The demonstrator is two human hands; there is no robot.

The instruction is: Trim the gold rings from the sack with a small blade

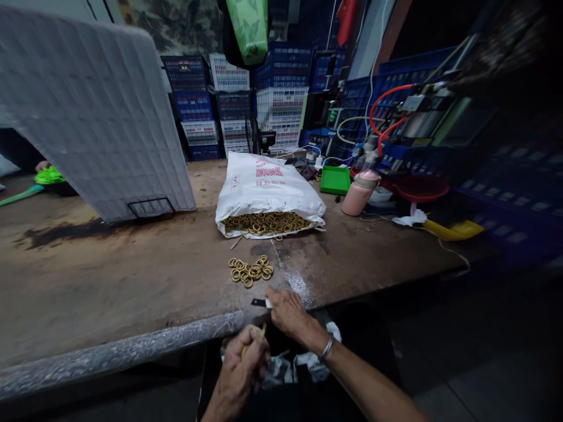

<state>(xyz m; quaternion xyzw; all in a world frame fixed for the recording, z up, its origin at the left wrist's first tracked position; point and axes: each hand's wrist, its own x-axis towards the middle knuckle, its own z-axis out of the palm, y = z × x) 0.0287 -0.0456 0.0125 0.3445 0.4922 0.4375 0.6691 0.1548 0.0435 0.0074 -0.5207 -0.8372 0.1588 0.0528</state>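
My left hand [244,358] is closed just below the table's front edge. A brass-coloured ring [263,330] pokes out between its thumb and fingers, mostly hidden. Above and to the right of it, my right hand [289,312] grips a small flat hand tool [259,302] with a dark tip and a white part; its exact kind is unclear. Just beyond the tool lies a loose pile of brass-coloured rings [251,271]. Farther back, a white woven sack [264,181] with red print lies on its side, its mouth facing me and full of similar rings.
A tall white padded panel [109,117] stands at left on a black wire foot. To the right are a pink bottle [360,192], a green tray [335,180], a red dish [422,189] and a pneumatic device with red hoses [417,120]. Stacked crates [281,105] line the back.
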